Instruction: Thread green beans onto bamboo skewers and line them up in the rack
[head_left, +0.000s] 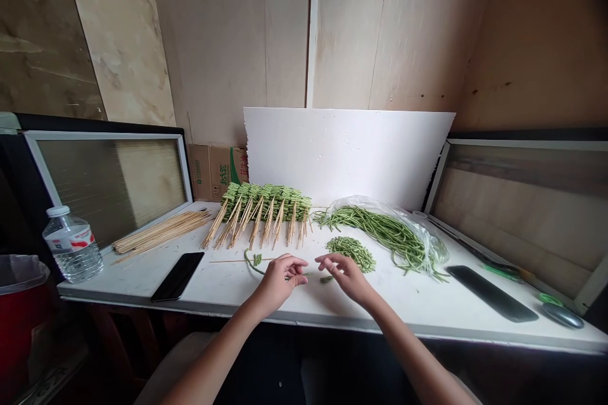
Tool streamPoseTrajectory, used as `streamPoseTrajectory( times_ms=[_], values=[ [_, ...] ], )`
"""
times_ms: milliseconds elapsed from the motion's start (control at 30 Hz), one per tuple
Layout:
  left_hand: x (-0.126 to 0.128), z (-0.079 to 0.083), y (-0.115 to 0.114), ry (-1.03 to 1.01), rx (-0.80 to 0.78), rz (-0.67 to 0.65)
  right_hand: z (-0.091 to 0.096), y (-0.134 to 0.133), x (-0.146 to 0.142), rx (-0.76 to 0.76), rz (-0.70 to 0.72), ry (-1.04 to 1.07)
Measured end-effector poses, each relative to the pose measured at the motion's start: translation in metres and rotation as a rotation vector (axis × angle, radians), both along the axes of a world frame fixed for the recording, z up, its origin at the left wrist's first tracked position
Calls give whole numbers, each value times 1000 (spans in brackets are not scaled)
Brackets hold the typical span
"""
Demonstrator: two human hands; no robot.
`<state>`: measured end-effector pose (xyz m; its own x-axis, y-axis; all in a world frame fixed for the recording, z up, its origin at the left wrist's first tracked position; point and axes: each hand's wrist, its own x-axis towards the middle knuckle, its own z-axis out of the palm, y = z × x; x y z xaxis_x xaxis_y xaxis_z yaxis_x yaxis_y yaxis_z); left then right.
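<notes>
My left hand (281, 280) is curled around a long green bean (251, 264); one end curves out on the left and the tip shows by the thumb. Just to the right, my right hand (346, 276) hovers with bent fingers apart, seemingly holding nothing. Below its fingertips lies a short bean piece (325, 279). Behind that hand is a heap of cut bean pieces (354, 252). A single skewer (225, 261) lies left of my left hand, with a few bean pieces (257, 259) at it; whether they are threaded on, I cannot tell.
Bean skewers (266, 199) are stacked at the back, near loose skewers (161, 231). Long beans (380, 228) lie in a plastic bag (434, 247). A phone (178, 276), a water bottle (73, 247), a black slab (491, 293) and a mouse (563, 315) sit around the table.
</notes>
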<state>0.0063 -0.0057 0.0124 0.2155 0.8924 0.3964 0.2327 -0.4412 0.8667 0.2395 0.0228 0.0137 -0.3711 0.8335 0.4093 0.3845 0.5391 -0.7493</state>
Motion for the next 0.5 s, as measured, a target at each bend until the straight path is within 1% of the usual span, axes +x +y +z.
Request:
streamPoseTrajectory(
  times_ms=[33,67,100,200,300,400,500],
  values=[
    [1,0,-1,-9,-1,-2,4,-5,-5,-36,57,15],
    [2,1,-1,-18,-2,-4,7,-10,-10,-41,91,16],
    [3,1,-2,-29,-6,-6,10,-14,-14,-27,96,14],
    [2,3,-3,-39,-38,0,13,-19,-20,36,32,23],
    [-4,5,-3,45,-51,-3,14,-17,-17,64,-10,46],
    [-8,5,-3,136,-18,5,15,-16,-12,93,-1,33],
    [-7,5,-4,161,41,28,15,-18,-14,136,40,-19]
  ],
)
